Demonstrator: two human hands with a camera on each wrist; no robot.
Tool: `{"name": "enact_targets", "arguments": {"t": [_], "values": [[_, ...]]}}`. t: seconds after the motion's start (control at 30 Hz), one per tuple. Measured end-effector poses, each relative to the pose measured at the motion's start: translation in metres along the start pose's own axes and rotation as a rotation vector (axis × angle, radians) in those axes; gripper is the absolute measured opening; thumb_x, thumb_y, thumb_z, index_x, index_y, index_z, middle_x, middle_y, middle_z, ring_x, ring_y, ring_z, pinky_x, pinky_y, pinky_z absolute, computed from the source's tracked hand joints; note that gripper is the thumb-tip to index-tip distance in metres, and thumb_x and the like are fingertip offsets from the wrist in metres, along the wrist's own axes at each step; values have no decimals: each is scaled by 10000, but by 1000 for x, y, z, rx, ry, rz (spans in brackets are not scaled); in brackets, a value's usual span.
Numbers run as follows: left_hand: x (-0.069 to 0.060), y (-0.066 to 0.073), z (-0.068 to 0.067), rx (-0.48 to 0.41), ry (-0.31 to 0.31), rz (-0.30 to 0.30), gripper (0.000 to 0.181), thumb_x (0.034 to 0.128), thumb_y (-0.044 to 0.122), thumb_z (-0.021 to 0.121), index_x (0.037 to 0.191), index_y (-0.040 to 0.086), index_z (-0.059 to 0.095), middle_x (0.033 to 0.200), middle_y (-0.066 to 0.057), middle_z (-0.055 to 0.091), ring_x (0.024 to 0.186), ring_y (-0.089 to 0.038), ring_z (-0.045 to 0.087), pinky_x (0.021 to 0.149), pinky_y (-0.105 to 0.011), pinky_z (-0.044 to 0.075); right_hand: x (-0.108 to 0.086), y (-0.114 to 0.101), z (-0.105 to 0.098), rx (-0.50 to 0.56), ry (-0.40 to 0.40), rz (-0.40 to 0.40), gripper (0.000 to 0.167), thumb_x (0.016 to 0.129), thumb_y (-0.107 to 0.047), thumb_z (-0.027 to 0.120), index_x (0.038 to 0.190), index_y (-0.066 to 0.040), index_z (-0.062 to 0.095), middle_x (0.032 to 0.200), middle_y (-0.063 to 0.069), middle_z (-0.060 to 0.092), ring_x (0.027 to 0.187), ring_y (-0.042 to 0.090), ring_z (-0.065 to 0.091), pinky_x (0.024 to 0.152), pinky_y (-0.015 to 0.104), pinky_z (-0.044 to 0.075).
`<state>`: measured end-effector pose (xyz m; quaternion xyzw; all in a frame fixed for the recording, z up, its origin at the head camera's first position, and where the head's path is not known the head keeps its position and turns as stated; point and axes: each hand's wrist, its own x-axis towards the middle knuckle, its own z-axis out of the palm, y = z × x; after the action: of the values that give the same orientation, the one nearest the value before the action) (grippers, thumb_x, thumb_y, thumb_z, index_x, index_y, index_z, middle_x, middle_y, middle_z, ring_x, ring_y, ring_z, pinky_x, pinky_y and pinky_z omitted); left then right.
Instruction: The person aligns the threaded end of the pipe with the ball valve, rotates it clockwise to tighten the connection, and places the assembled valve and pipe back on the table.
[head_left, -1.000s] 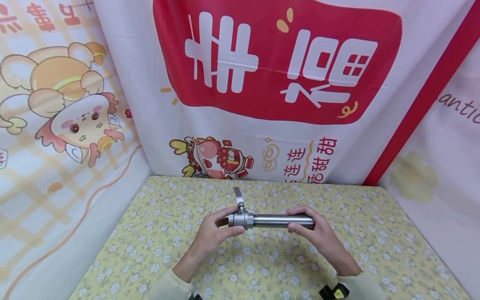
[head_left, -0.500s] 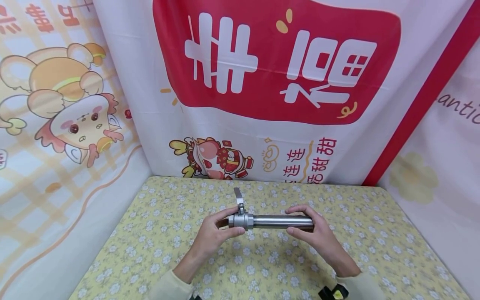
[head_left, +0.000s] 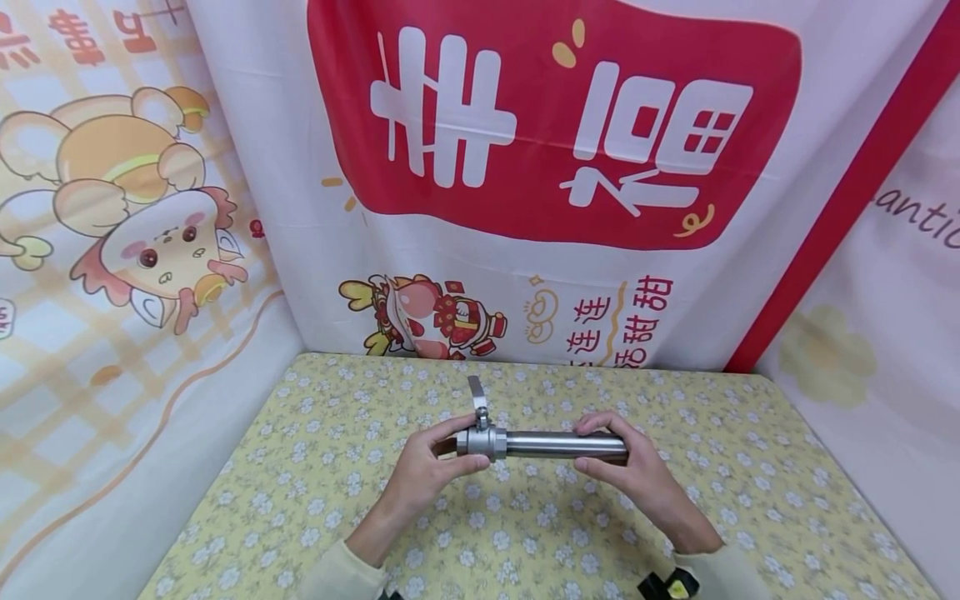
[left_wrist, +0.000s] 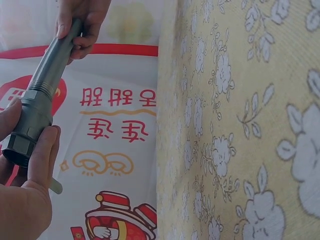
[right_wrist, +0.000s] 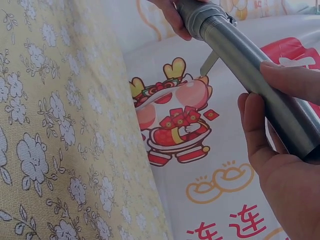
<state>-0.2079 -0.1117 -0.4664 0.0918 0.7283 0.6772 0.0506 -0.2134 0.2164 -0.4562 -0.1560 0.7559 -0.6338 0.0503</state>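
Head view: metal valve (head_left: pixel 482 442) and pipe (head_left: pixel 551 443) joined end to end, held roughly level over the flowered table (head_left: pixel 315 483); left hand (head_left: pixel 424 468) wraps the valve, handle (head_left: pixel 477 392) standing up beside it; right hand (head_left: pixel 637 467) curls round the pipe's free end.

Left wrist view: bare threads (left_wrist: pixel 44 86) show at the joint; I judge the valve the heavy end, rigid and blocky, its flat-sided collar the surest hold; I'd keep fingers off the thin handle.

Right wrist view: thumb and fingertips close on the smooth pipe, near its end; I expect it stiff, slick under twisting, hardly fragile; I'd hold it there, clear of the threads; how hard either hand squeezes, I cannot tell.
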Motion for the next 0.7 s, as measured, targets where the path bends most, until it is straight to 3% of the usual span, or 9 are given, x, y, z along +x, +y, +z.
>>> {"name": "enact_targets", "arguments": {"t": [0.33,0.7], "values": [[0,0,0,0,1,4,648,885,192,926,1487,176,687,1458,-168,655,1166,-271,677,871,-285,650,1,0,0,-42,9,7,421,980,-129,828,1342,-45,631,1439,196,602,1146,225,695,897,316,640],[0,0,-1,-5,-8,7,655,883,189,927,1490,160,682,1469,-178,647,1159,-270,682,870,-289,655,1,0,0,-46,19,16,401,994,-149,817,1347,-51,652,1412,180,619,1123,214,700,894,313,640]]}}
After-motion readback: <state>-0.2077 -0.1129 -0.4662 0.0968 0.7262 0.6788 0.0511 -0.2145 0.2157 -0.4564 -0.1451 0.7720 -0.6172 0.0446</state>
